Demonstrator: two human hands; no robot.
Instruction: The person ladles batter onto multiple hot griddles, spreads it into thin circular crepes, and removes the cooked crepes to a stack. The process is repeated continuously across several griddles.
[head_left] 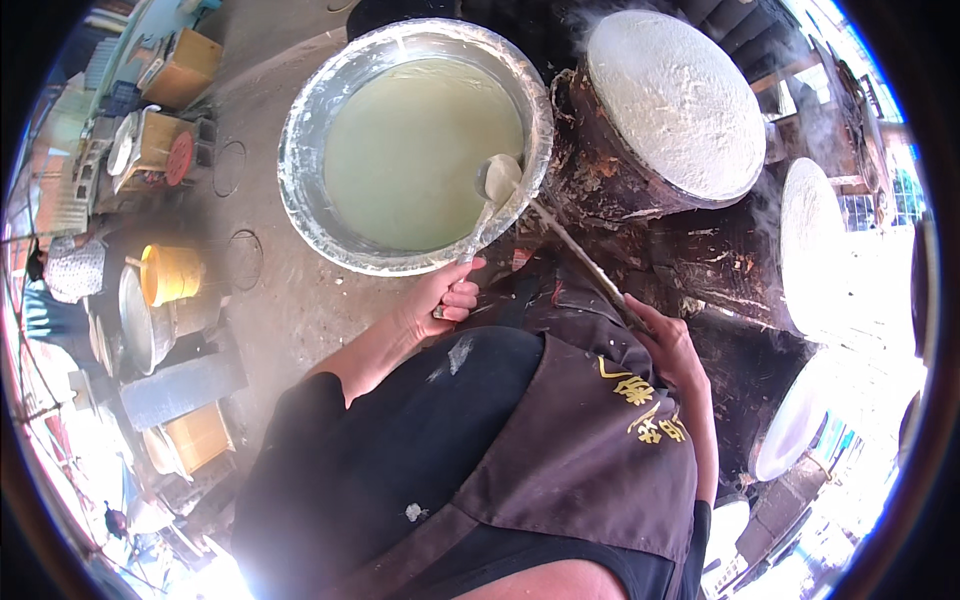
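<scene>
Grey-brown floor (285, 300) borders a basin (306, 197) near vats (672, 105); left hand (447, 303) grips a handle (474, 241), right hand (664, 338) a stick (578, 249).

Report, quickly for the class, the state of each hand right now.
Left hand: closed, holding a pale handle at the basin's rim.
Right hand: closed, holding a long stick.

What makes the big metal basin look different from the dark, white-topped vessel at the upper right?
The basin has grey metal walls streaked with white, while the vessel has dark brown, crusted sides. The basin's pale greenish liquid looks smooth and sits below the rim; the vessel's white top looks rough and reaches its edge. Both are round and wide.
</scene>
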